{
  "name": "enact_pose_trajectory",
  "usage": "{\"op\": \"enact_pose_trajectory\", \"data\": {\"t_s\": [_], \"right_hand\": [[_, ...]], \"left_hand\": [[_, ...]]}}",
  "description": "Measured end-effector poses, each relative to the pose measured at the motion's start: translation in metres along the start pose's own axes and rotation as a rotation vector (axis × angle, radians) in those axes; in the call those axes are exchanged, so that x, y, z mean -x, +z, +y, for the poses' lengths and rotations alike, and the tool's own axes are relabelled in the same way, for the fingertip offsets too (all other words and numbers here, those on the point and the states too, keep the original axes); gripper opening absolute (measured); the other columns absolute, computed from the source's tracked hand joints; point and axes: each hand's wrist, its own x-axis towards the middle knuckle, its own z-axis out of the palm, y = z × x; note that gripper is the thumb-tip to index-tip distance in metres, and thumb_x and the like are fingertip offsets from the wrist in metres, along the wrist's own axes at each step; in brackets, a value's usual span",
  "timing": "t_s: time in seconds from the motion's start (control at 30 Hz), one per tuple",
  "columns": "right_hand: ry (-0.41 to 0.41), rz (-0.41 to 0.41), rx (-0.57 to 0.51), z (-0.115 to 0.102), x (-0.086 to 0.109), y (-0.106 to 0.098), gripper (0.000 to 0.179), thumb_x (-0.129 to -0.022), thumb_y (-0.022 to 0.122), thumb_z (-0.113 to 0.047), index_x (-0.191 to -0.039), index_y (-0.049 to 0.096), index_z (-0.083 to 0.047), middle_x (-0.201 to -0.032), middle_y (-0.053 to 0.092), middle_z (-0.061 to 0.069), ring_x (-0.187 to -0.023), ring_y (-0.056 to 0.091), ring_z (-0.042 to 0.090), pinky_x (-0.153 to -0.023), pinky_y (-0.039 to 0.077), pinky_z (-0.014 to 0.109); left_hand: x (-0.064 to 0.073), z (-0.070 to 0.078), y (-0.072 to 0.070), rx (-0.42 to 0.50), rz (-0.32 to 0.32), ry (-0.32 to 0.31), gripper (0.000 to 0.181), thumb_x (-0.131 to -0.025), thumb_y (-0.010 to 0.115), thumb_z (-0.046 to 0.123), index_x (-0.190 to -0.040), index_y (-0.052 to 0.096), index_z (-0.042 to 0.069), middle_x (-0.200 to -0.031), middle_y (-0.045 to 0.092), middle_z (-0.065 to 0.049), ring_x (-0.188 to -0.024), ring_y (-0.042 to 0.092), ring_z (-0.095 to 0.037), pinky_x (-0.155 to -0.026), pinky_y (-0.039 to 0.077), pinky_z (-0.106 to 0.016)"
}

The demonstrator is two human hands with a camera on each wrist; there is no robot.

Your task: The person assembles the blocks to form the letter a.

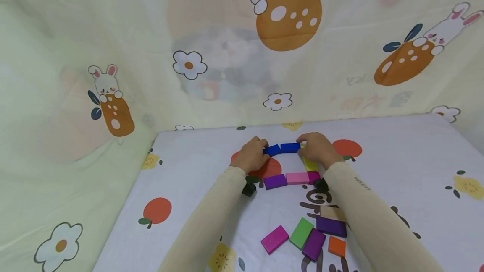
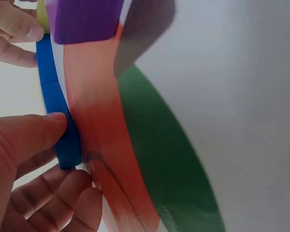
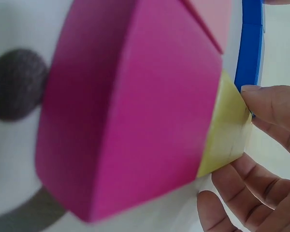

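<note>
Two blue blocks lie end to end in a row; my left hand pinches the left blue block between thumb and fingers. The thumb and index finger of my right hand grip the right blue block at its right end, where it meets a yellow block. My other right fingers curl close by the yellow block's side. From there the yellow one runs down to a magenta block. Left of the magenta one follow a pink block and a purple block.
Nearer to me lie loose blocks: magenta, green, purple, darker purple, orange and beige, the last beside my right sleeve. A patterned cloth covers the table, and a curtain hangs behind.
</note>
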Motion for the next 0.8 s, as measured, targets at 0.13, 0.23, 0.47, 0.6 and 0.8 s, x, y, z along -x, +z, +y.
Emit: {"op": "enact_pose_trajectory", "data": {"t_s": [0.13, 0.23, 0.47, 0.6, 0.8], "right_hand": [[-0.004, 0.01, -0.005, -0.0006, -0.0005, 0.0009, 0.041, -0.099, 0.064, -0.014, -0.139, 0.064, -0.002, -0.147, 0.053, 0.028, -0.134, 0.045, 0.046, -0.114, 0.036, 0.064], [0.004, 0.011, -0.006, -0.001, -0.0007, 0.0015, 0.041, -0.1, 0.064, -0.015, -0.14, 0.064, -0.003, -0.147, 0.053, 0.028, -0.135, 0.044, 0.047, -0.114, 0.036, 0.064], [0.009, 0.01, -0.006, -0.0011, -0.0001, 0.0023, 0.042, -0.1, 0.065, -0.015, -0.14, 0.064, -0.004, -0.147, 0.052, 0.028, -0.136, 0.043, 0.048, -0.114, 0.036, 0.065], [0.01, 0.009, -0.01, -0.0013, -0.0001, 0.0018, 0.042, -0.099, 0.065, -0.015, -0.14, 0.064, -0.003, -0.147, 0.052, 0.029, -0.135, 0.043, 0.048, -0.113, 0.036, 0.065], [0.009, 0.007, -0.007, 0.0, -0.0002, 0.0023, 0.043, -0.099, 0.065, -0.015, -0.141, 0.063, -0.003, -0.147, 0.052, 0.029, -0.135, 0.044, 0.048, -0.113, 0.036, 0.065]], "left_hand": [[0.0003, 0.0002, 0.0001, -0.005, 0.007, -0.015, 0.039, -0.103, 0.067, 0.028, -0.14, 0.064, 0.014, -0.125, 0.061, -0.006, -0.107, 0.058, -0.017, -0.096, 0.053, -0.033], [-0.0001, 0.0003, 0.0002, 0.001, 0.007, -0.012, 0.039, -0.103, 0.067, 0.027, -0.14, 0.064, 0.014, -0.125, 0.062, -0.006, -0.107, 0.058, -0.017, -0.096, 0.053, -0.033], [-0.0012, -0.0009, 0.0017, -0.002, 0.017, -0.003, 0.037, -0.104, 0.066, 0.026, -0.139, 0.065, 0.014, -0.124, 0.061, -0.006, -0.106, 0.058, -0.017, -0.098, 0.053, -0.033], [-0.0014, -0.0016, 0.002, 0.001, 0.021, -0.002, 0.037, -0.104, 0.067, 0.026, -0.139, 0.065, 0.014, -0.124, 0.061, -0.006, -0.107, 0.058, -0.017, -0.098, 0.053, -0.033], [-0.0022, -0.0022, 0.0028, 0.011, 0.022, -0.002, 0.037, -0.104, 0.067, 0.026, -0.139, 0.065, 0.014, -0.125, 0.061, -0.006, -0.107, 0.058, -0.017, -0.098, 0.053, -0.033]]}}
